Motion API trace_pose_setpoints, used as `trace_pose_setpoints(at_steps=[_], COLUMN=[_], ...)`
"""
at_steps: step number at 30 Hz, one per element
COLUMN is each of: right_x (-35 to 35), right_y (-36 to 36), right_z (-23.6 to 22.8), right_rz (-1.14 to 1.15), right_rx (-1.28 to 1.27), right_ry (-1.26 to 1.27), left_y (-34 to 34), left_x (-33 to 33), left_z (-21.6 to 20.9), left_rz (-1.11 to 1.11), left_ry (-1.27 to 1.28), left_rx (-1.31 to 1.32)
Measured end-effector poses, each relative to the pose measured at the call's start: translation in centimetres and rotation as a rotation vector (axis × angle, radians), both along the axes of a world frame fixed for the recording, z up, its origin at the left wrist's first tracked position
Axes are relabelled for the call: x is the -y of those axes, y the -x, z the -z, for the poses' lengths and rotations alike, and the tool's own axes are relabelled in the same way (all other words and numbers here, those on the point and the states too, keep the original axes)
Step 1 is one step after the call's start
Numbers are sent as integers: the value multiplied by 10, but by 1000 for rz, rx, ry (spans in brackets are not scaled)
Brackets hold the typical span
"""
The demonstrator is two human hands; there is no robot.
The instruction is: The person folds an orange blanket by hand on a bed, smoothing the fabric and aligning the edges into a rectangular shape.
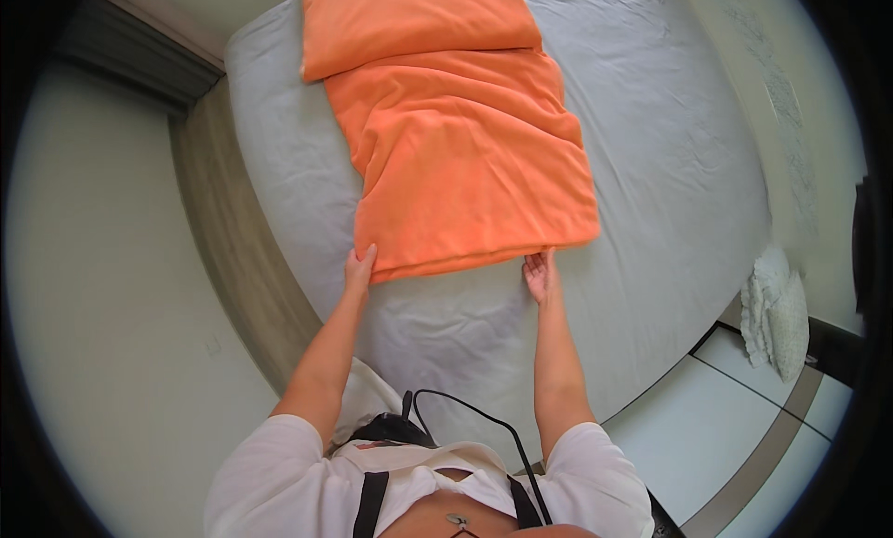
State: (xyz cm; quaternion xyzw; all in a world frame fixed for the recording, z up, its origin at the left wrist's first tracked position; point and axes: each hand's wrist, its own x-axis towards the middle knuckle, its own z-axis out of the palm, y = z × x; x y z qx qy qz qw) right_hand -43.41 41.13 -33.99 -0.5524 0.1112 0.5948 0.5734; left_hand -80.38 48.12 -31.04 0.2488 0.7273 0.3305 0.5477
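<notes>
An orange blanket point(474, 185), soft and wrinkled, lies spread on the bed with its near edge folded into layers. My left hand point(359, 268) is at the blanket's near left corner, the thumb resting over the side edge and the other fingers partly hidden. Along the same near edge, toward the right, my right hand point(539, 273) is turned palm up. Its thumb touches the hem, while the loosely bent fingers show outside the fabric. Farther up, an orange pillow or folded section point(419, 22) overlaps the blanket's far end.
A pale grey sheet point(651, 147) covers the bed. Wooden flooring point(237, 203) runs along its left side, beside a dark grey curtain point(139, 59). At the right, a white frilled cushion point(777, 315) stands by a white panelled surface point(693, 426). A black cable point(493, 417) loops before my body.
</notes>
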Motion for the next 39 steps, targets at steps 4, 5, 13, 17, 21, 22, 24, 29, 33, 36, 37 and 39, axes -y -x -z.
trace_pose_setpoints(at_steps=[4,5,13,17,21,22,24,29,33,36,37,39], right_x=[-39,-50,-18,22,37,46,71,177,235,233,218,173], right_y=[-6,-5,5,35,56,59,66,79,108,124,121,126], right_z=[-3,-13,-58,-99,-154,-158,-165,-182,-193,-172,-156,-178], right_rz=[231,317,305,349,268,267,206,186,213,272,284,256], right_rx=[-63,-72,-258,-3,217,221,247,239,211,298,340,519], right_ry=[-64,-20,2,22,-118,-118,-169,-118,-6,-76,-89,-156], left_y=[-7,-6,13,43,66,70,76,110,131,148,151,152], left_x=[-2,5,81,88,101,108,122,220,251,222,206,169], left_z=[-19,-17,-152,-192,-197,-200,-211,-202,-220,-214,-203,-197], left_rz=[38,33,-114,-125,-52,-53,-85,-48,-153,-160,-175,-104], left_ry=[133,74,-5,-17,-63,-62,46,159,354,269,172,128], left_rx=[99,91,351,424,404,408,391,416,509,500,522,530])
